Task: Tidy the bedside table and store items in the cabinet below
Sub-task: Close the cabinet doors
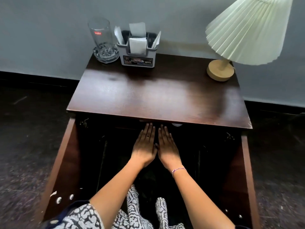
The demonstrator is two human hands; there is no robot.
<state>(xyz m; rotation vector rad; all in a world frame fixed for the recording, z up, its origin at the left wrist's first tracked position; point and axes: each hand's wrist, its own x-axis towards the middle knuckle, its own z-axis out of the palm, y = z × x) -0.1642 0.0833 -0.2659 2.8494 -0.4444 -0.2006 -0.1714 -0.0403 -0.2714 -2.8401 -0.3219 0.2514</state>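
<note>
Dark table top (156, 96) held glass (100, 37) at 11 o'clock, caddy (137, 53) at 12, lamp (231, 47) at 2; glass looked fragile and slick, so I'd take it mid-wall; left hand (145, 144) and right hand (167, 144) lay flat, fingers straight, holding nothing, at 6 by open cabinet (64, 159).

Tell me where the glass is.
Head view: the glass stands at the table's back left corner, in a crystal dish, just left of the organiser.
</note>
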